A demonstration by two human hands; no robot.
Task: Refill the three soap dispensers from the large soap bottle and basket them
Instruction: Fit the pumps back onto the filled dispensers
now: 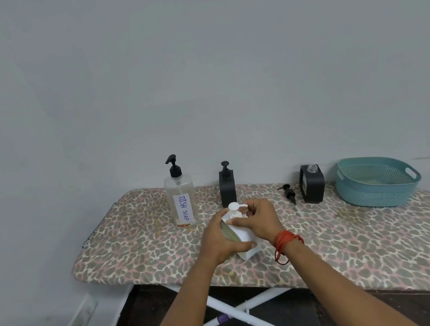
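Head view: the ironing board [127, 251] has bare cover left and right of the hands, up to its near edge. The left hand [221, 242] grips the white dispenser [244, 235] mid-board. The right hand [261, 221] curls round its pump [233, 207], hiding the neck. The soap bottle [182, 200] stands behind, to the left. The basket [371, 194] sits far right, where the frame cuts the board off.
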